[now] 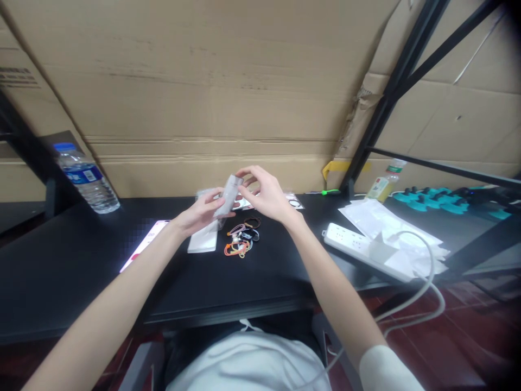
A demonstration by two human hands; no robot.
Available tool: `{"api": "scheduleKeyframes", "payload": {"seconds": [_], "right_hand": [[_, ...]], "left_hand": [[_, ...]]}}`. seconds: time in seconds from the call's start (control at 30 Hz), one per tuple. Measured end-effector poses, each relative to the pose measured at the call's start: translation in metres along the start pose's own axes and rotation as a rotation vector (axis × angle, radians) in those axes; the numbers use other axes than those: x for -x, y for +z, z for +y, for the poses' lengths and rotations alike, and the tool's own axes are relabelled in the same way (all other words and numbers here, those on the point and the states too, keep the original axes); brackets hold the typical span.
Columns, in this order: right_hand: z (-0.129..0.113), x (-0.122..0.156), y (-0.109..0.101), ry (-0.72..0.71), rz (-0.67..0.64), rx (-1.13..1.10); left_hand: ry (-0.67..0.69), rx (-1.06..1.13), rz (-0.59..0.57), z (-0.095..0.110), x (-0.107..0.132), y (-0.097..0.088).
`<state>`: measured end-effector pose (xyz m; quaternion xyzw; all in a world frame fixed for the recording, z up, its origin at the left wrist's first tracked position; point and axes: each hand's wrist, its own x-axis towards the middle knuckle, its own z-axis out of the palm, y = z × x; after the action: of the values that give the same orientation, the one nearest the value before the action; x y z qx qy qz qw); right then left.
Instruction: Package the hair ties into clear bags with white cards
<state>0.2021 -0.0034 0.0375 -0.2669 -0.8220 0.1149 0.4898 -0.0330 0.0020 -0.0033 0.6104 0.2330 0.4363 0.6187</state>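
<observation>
Both my hands are raised above the black table (pixel 61 271), holding a small clear plastic bag (pixel 229 196) between them. My left hand (pixel 201 213) grips its lower part with closed fingers. My right hand (pixel 260 193) pinches its top edge with thumb and fingertips. Just below lies a pile of coloured hair ties (pixel 242 239), orange, pink and black. A white card or packet (pixel 203 240) lies beside the pile, under my left hand.
A water bottle (pixel 86 179) stands at the back left, a phone (pixel 143 244) lies left of my arm. A white power strip (pixel 366 251) with cable, plastic sheets (pixel 386 222), a small yellow bottle (pixel 385 184) and teal parts (pixel 431 196) sit right. Cardboard (pixel 203 81) backs the table.
</observation>
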Motion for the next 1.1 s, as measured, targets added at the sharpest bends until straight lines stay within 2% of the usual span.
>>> {"api": "scheduleKeyframes", "payload": {"seconds": [0.13,0.4,0.83,1.1], "right_hand": [[-0.001,0.000,0.001,0.001,0.005,0.038],[-0.010,0.000,0.001,0.002,-0.076,0.025],[-0.014,0.002,0.000,0.075,-0.262,-0.027],[-0.017,0.001,-0.003,0.076,-0.248,-0.043]], "left_hand": [[0.010,0.039,0.010,-0.001,-0.001,-0.002],[0.013,0.078,0.026,-0.004,-0.002,-0.001],[0.032,0.087,0.046,-0.001,-0.002,0.001],[-0.008,0.136,-0.029,-0.002,0.000,-0.001]]}}
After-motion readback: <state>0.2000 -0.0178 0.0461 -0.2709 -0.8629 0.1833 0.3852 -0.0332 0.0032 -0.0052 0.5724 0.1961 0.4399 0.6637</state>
